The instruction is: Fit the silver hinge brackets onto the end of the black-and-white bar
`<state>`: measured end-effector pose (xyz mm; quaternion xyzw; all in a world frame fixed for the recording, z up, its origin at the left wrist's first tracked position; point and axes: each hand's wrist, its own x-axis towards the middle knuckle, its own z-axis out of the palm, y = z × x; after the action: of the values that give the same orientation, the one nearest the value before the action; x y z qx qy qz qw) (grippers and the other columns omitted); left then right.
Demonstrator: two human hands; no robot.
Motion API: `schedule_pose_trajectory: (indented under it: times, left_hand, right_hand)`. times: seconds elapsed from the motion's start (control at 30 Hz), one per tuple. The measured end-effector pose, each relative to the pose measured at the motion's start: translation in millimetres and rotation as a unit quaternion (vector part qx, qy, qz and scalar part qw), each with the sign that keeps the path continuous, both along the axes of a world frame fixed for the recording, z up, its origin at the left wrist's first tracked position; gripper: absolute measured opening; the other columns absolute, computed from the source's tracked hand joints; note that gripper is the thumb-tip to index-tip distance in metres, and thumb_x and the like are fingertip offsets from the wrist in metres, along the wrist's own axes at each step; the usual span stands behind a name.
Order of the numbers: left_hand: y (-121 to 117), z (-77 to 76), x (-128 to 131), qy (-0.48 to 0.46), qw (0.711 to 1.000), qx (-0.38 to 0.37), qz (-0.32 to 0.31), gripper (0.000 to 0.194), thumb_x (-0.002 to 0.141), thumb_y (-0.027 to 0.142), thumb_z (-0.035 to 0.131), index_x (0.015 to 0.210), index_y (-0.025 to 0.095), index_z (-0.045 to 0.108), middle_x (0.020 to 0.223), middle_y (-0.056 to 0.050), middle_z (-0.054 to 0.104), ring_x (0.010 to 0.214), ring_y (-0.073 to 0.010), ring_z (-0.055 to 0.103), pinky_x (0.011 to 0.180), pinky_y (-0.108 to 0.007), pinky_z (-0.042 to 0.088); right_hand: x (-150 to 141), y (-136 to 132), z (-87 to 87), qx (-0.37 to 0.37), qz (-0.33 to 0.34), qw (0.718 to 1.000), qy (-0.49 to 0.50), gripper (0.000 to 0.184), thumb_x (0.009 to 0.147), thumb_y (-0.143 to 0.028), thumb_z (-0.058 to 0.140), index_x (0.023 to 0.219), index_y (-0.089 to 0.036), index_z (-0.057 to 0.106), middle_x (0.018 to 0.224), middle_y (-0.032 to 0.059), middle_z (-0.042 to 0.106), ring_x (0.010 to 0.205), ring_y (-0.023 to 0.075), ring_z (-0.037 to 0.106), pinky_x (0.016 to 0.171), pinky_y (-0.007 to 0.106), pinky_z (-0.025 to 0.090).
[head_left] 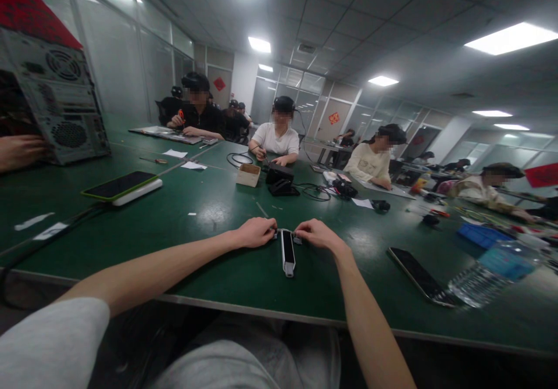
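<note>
A slim black-and-white device [287,252] lies lengthwise on the green table [209,261] straight in front of me. My left hand [255,232] rests at its far left corner with the fingers curled and pinched on a small part I cannot make out. My right hand [317,233] mirrors it at the far right corner, fingers closed on a small grey piece there. Both forearms stretch out from the near edge of the table.
A phone [419,275] and a water bottle [490,272] lie to my right. A phone on a white box [124,186] and a computer case [54,101] stand at the left. A cardboard box [248,175], black gear [280,179] and cables lie further back. Several people sit around the table.
</note>
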<state>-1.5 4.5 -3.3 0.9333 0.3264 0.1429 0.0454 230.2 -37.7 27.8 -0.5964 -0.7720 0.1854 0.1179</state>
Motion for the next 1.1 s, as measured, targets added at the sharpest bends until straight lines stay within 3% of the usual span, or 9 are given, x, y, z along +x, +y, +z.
schedule_pose_trajectory:
  times: [0.17, 0.3, 0.4, 0.57, 0.77, 0.97, 1.1]
  left_hand:
    - [1.3, -1.4, 0.2, -0.005, 1.000, -0.004, -0.004, 0.017, 0.089, 0.023, 0.043, 0.100, 0.019, 0.056, 0.087, -0.004, 0.068, 0.079, -0.0197, 0.064, 0.066, -0.026, 0.044]
    - [2.0, -1.7, 0.3, -0.007, 1.000, -0.003, -0.006, 0.017, 0.089, 0.022, 0.044, 0.100, 0.019, 0.056, 0.087, -0.005, 0.068, 0.078, -0.0194, 0.064, 0.065, -0.025, 0.043]
    - [1.6, -0.9, 0.6, -0.003, 1.000, 0.002, -0.005, 0.017, 0.089, 0.022, 0.043, 0.100, 0.018, 0.056, 0.087, -0.005, 0.068, 0.078, -0.0196, 0.064, 0.064, -0.026, 0.043]
    - [-0.2, 0.6, 1.0, -0.003, 1.000, -0.005, -0.001, 0.017, 0.089, 0.021, 0.044, 0.100, 0.019, 0.056, 0.086, -0.004, 0.068, 0.078, -0.0190, 0.064, 0.066, -0.025, 0.044]
    - [0.7, -0.7, 0.7, -0.001, 1.000, 0.000, -0.004, 0.018, 0.089, 0.022, 0.043, 0.100, 0.019, 0.056, 0.087, -0.004, 0.068, 0.078, -0.0194, 0.064, 0.066, -0.026, 0.044]
    - [2.7, -2.6, 0.5, -0.003, 1.000, 0.002, -0.005, 0.018, 0.089, 0.023, 0.043, 0.101, 0.019, 0.056, 0.086, -0.004, 0.068, 0.078, -0.0194, 0.064, 0.067, -0.026, 0.044]
    - [3.5, -3.6, 0.7, -0.001, 1.000, 0.000, -0.003, 0.019, 0.089, 0.024, 0.042, 0.101, 0.019, 0.057, 0.087, -0.004, 0.068, 0.078, -0.0194, 0.064, 0.067, -0.026, 0.045]
  right_hand:
    - [1.1, 2.2, -2.3, 0.002, 0.000, 1.000, -0.011, 0.031, 0.088, -0.036, 0.048, 0.093, -0.017, 0.072, 0.088, 0.0034, 0.071, 0.079, 0.0159, 0.061, 0.068, 0.023, 0.042]
    - [0.0, 4.5, -2.2, 0.044, -0.015, 0.999, -0.015, 0.030, 0.089, -0.036, 0.048, 0.096, -0.017, 0.070, 0.095, 0.0052, 0.070, 0.083, 0.0165, 0.062, 0.072, 0.023, 0.042]
    - [-0.7, 5.4, -2.6, 0.070, -0.025, 0.997, -0.025, 0.033, 0.091, -0.038, 0.045, 0.091, -0.017, 0.069, 0.088, 0.0056, 0.070, 0.078, 0.0161, 0.061, 0.069, 0.023, 0.041]
    - [-1.9, 4.9, -4.3, 0.046, -0.006, 0.997, -0.053, 0.045, 0.092, -0.044, 0.038, 0.076, -0.015, 0.069, 0.071, 0.0043, 0.066, 0.065, 0.0149, 0.056, 0.059, 0.024, 0.036]
    - [-0.3, 4.9, -2.1, 0.100, -0.017, 0.994, -0.036, 0.042, 0.093, -0.040, 0.038, 0.081, -0.016, 0.070, 0.077, 0.0048, 0.068, 0.069, 0.0150, 0.058, 0.062, 0.023, 0.037]
    - [-2.0, 6.9, -5.8, 0.063, -0.009, 0.996, -0.055, 0.046, 0.093, -0.044, 0.038, 0.077, -0.016, 0.071, 0.071, 0.0045, 0.067, 0.064, 0.0151, 0.057, 0.059, 0.024, 0.036]
    - [-1.8, 6.0, -4.4, 0.088, -0.016, 0.995, -0.054, 0.043, 0.093, -0.041, 0.038, 0.079, -0.017, 0.071, 0.074, 0.0044, 0.068, 0.067, 0.0150, 0.058, 0.062, 0.023, 0.036]
